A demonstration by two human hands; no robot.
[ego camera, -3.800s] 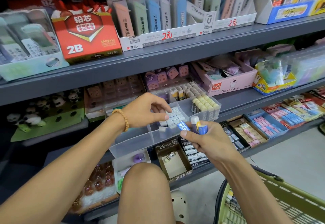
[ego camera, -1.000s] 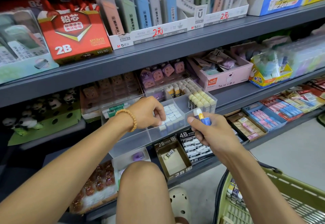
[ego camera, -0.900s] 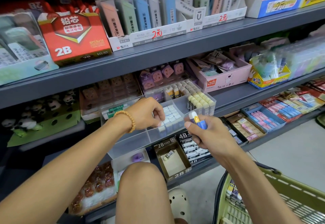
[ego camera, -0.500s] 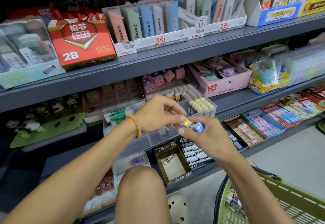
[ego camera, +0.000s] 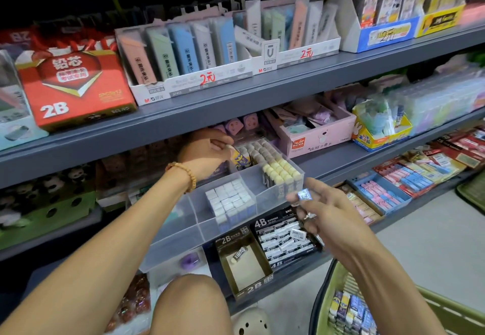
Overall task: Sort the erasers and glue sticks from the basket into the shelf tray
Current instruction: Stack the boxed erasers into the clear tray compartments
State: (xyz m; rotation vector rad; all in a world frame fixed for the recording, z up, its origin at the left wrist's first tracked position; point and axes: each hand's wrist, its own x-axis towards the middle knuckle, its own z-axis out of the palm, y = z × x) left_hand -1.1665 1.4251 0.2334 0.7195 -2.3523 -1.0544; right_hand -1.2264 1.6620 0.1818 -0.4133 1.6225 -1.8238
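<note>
Fingers of our left hand (ego camera: 207, 150) are pinching a glue stick (ego camera: 239, 156) at the back compartment of the clear shelf tray (ego camera: 194, 219), while our right hand (ego camera: 319, 211) is gripping a small blue eraser (ego camera: 304, 194) above the basket (ego camera: 446, 311).

The single head-worn camera is looking forward and down at the clear shelf tray (ego camera: 199, 219) from close range, taking in shelves above it and the green basket (ego camera: 446, 313) lower right of it.
</note>
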